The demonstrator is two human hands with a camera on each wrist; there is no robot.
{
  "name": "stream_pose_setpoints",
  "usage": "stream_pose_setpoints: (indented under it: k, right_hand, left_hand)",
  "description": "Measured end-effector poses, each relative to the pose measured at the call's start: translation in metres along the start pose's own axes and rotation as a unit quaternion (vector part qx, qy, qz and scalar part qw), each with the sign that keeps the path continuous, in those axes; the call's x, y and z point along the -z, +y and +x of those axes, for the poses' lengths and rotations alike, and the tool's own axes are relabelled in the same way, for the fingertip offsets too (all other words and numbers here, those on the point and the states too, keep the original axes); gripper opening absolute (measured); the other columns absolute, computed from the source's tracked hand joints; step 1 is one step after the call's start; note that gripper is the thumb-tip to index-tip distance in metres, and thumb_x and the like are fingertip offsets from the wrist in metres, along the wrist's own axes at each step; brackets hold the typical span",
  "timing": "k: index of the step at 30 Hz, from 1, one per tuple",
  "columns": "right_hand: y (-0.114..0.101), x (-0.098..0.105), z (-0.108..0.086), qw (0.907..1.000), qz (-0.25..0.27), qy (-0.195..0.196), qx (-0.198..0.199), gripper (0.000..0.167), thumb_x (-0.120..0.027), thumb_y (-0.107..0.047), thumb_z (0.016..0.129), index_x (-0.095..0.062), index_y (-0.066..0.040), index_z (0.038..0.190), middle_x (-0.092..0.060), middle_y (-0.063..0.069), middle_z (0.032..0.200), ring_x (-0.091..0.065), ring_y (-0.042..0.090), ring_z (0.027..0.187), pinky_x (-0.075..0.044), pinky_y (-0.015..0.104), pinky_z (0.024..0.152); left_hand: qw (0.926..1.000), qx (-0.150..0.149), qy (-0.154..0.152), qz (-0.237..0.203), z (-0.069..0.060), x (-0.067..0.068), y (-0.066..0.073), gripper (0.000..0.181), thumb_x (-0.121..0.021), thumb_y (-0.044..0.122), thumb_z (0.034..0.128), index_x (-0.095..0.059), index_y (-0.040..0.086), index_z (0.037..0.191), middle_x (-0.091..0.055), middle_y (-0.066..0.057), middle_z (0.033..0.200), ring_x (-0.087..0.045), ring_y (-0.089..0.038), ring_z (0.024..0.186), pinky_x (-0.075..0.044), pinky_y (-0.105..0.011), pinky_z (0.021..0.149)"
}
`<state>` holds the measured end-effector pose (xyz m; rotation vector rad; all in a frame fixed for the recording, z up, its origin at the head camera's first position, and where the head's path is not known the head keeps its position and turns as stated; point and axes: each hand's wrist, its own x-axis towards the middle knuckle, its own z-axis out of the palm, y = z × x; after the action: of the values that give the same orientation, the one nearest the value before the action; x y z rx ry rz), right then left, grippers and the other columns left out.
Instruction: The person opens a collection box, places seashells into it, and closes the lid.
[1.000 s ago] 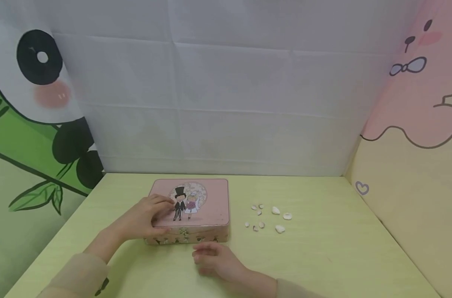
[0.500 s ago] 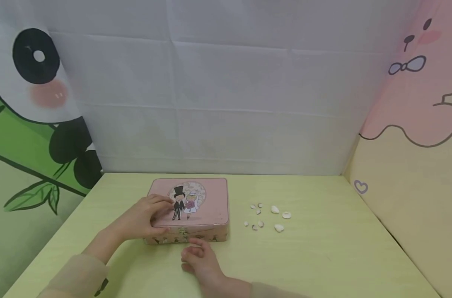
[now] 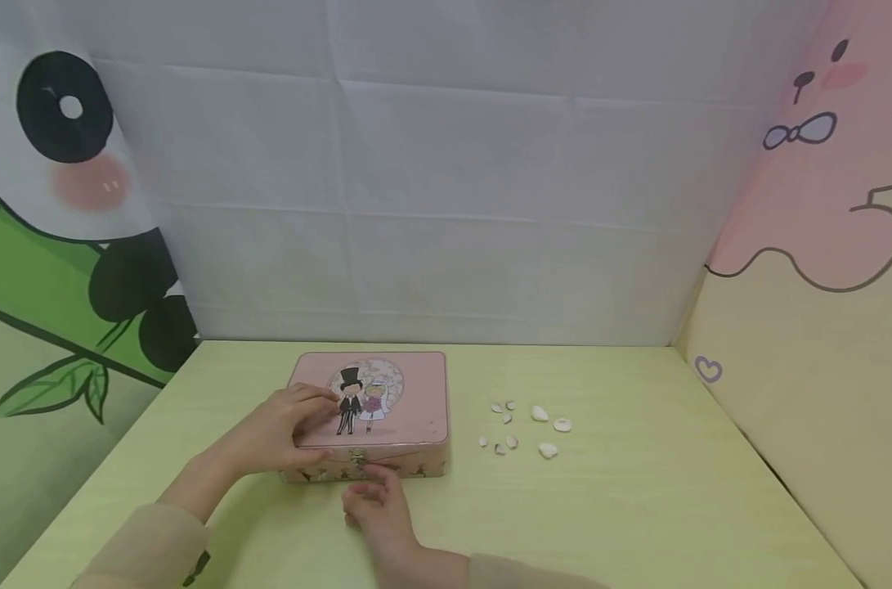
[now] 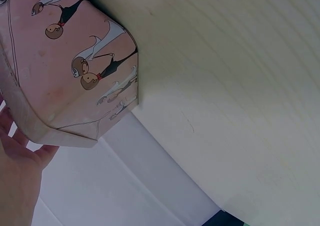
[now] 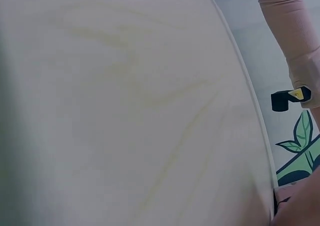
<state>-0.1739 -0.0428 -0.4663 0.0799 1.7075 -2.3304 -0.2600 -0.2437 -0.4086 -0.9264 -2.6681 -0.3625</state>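
Note:
A pink metal tin box [image 3: 409, 393] with a bride and groom on its shut lid lies at the table's middle-left. The left hand [image 3: 272, 429] grips its front left corner, fingers over the lid and thumb against the front; in the left wrist view, part of that hand [image 4: 20, 171] shows beside the box's pink side [image 4: 45, 75]. At the front, the right hand [image 3: 383, 515] reaches up to the small metal clasp [image 3: 357, 458] with its index finger, the tip at or very near it. The right wrist view barely shows this hand [image 5: 300, 203].
Several small seashells [image 3: 539, 414] lie loose on the yellow table [image 3: 600, 507] right of the box. A white cloth wall [image 3: 446, 204] stands behind, with cartoon-printed panels [image 3: 806, 311] at both sides.
The right hand has moved left and up, from below the box's front right to the clasp. The left hand has kept its place on the box.

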Motion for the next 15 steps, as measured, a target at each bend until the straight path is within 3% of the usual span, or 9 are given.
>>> stream_pose_setpoints:
  k: [15]
  right_hand:
    - [0.003, -0.024, 0.004, 0.9922, 0.022, 0.122, 0.014, 0.026, -0.063, -0.017, 0.089, -0.051, -0.005, 0.109, -0.059, 0.005, 0.089, -0.055, 0.012, 0.068, -0.052, 0.028, 0.067]
  left_hand:
    - [0.9999, -0.007, 0.012, -0.004, -0.001, 0.000, 0.001, 0.050, -0.080, 0.042, 0.0684, -0.066, 0.017, 0.109, -0.061, 0.003, 0.119, -0.053, -0.022, 0.114, -0.043, -0.048, 0.094]
